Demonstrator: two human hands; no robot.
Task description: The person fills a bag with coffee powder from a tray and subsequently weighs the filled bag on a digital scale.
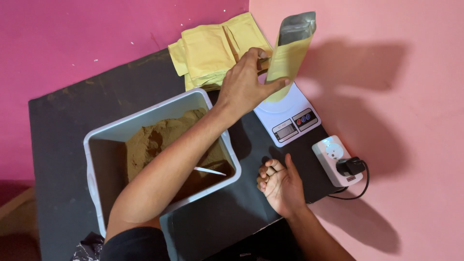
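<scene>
My left hand [245, 83] reaches over the tub and grips a yellow stand-up pouch [289, 53] with a silver inside, holding it upright above a white kitchen scale [288, 117]. The pouch mouth is open at the top. My right hand [279, 183] rests on the black mat near the front, fingers curled shut with nothing seen in them. A pale grey tub [104, 140] holds brown powder [154, 140], with a white utensil handle [210, 170] lying inside.
A stack of yellow pouches [212, 50] lies at the back of the black mat [63, 125]. A white socket adapter [333, 158] with a black plug and cable sits right of the scale. Pink floor surrounds the mat.
</scene>
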